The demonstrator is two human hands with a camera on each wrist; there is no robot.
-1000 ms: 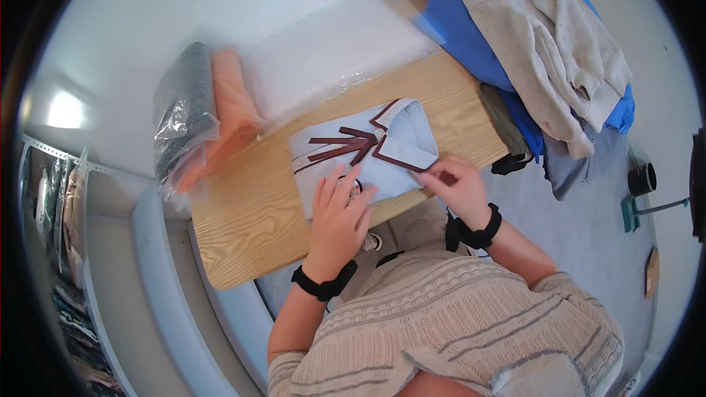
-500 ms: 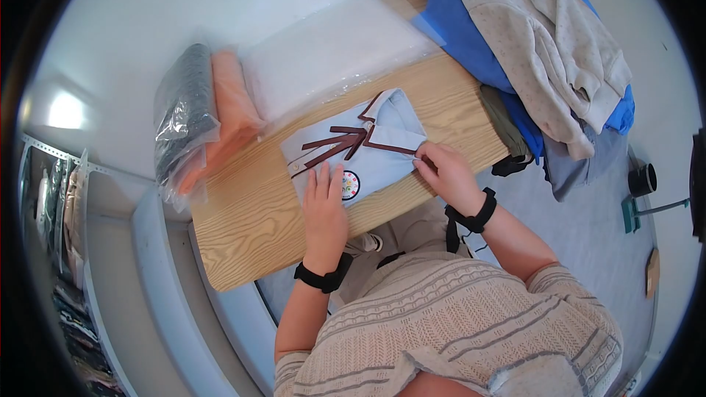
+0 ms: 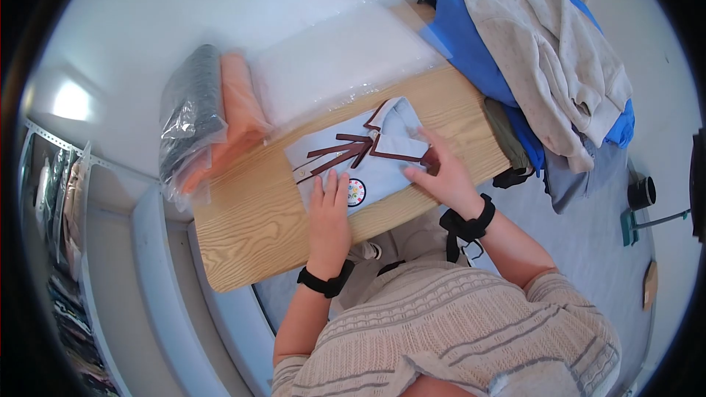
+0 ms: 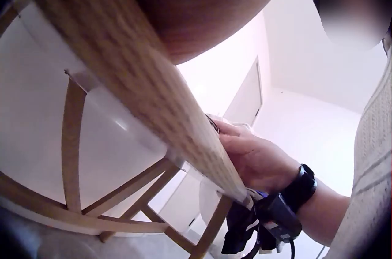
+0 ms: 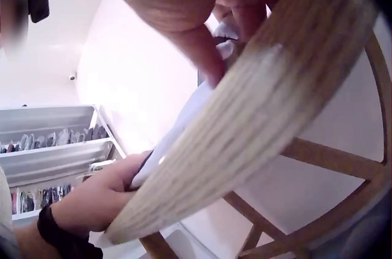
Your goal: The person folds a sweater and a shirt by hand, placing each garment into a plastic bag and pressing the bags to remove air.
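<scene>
A light blue folded shirt (image 3: 386,183) with brown-trimmed collar, brown ribbon tie and round badge (image 3: 356,192) lies on the wooden table (image 3: 250,242). My left hand (image 3: 329,220) rests on its lower left part, fingers straight and side by side, beside the badge. At the right edge by the collar corner is my right hand (image 3: 447,175), thumb and fingers spread apart. In the right wrist view, the thumb (image 5: 211,69) reaches down to the shirt near the table edge. Under the table edge, the left wrist view mostly shows wooden legs (image 4: 73,142).
Clear plastic bags (image 3: 346,59) lie flat along the back of the table. Bagged dark clothing (image 3: 193,106) and bagged orange clothing (image 3: 241,99) stand at the back left. Heaped garments (image 3: 544,51) hang over the right end. A clothes rack (image 3: 62,206) stands left.
The left hand came down from above the badge to lie flat beside it. The shirt shifted left and turned slightly. The right hand's pinch at the collar corner has opened into spread fingers.
</scene>
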